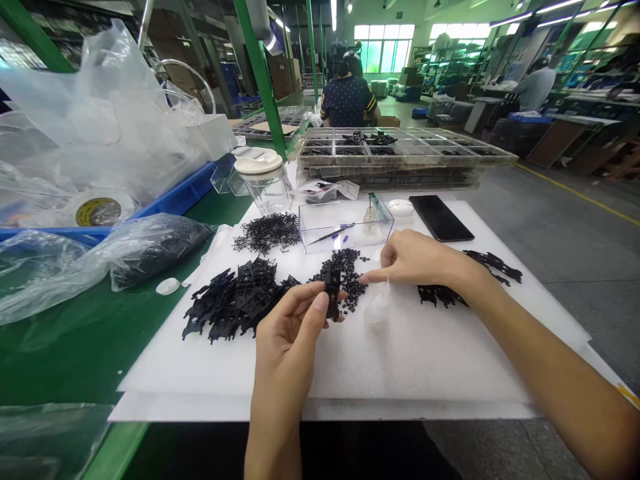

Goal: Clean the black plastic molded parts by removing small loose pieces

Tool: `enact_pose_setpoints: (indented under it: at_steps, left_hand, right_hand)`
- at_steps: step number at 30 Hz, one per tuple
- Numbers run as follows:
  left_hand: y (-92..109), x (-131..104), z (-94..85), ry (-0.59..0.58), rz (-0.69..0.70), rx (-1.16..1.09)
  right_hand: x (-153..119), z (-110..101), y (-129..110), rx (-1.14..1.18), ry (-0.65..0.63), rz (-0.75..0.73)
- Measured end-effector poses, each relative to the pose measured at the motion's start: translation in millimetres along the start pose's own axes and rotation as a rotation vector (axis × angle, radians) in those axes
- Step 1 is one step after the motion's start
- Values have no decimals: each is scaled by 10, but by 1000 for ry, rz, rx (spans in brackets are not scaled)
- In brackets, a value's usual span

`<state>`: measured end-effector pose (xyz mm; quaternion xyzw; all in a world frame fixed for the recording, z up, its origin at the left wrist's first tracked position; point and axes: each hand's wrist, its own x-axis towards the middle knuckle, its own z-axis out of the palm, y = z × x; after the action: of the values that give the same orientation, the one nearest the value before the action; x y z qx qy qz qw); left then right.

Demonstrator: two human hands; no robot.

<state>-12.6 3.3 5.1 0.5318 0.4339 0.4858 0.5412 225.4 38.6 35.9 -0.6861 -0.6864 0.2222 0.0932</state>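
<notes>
My left hand [295,327] pinches a small black plastic part [332,291] between thumb and fingers, holding it upright above the white foam sheet [400,367]. At the right edge of a pile of tiny black pieces [354,285], my right hand [407,259] has one finger stretched out, its tip touching or just beside them. Its other fingers are curled and partly hidden; nothing shows in its grasp. Left of my hands lies a heap of flat black plastic parts [237,300]. Thin black bits [270,231] form another pile behind it. More black parts [493,265] lie beyond my right forearm.
A clear box [320,223] holding tweezers [333,233] stands behind the tiny pieces. Nearby are a lidded jar [263,177], a phone [441,217] and stacked compartment trays [415,150]. Plastic bags [100,127] fill a blue bin [175,193] at left. A person [349,97] sits farther back.
</notes>
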Motion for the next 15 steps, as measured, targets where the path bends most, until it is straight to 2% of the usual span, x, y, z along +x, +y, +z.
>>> enact_pose_setpoints:
  at_steps: [2,7,15]
  left_hand:
    - [-17,4,-14,-14,-1,-2]
    - [-51,25,-37,-46,12,-16]
    - [-60,28,-32,-49,19,-24]
  right_hand:
    - [-5,-19,15,-20,-74,23]
    - [-25,-21,-2,99,-193,15]
    - [-15,14,-13,121,-92,-68]
